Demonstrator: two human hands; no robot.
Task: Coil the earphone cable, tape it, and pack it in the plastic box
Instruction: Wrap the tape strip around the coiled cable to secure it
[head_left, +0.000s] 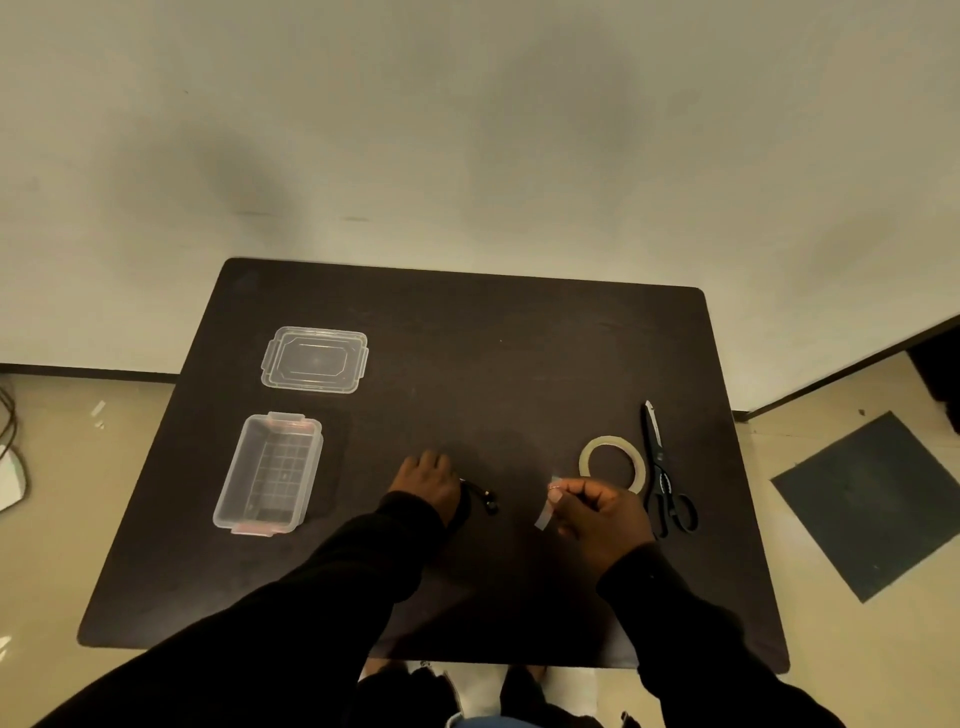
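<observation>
Black earphone cable (480, 499) bunched under left hand (428, 480); earbuds protruding.

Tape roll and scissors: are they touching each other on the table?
Cannot tell. In the head view the tape roll lies right beside the scissors, its right rim meeting the dark blades with no clear table strip between, but the blur hides any contact.

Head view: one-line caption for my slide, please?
Left hand pins the coiled earphone cable while right hand brings a cut tape strip; open plastic box waits left.
</observation>
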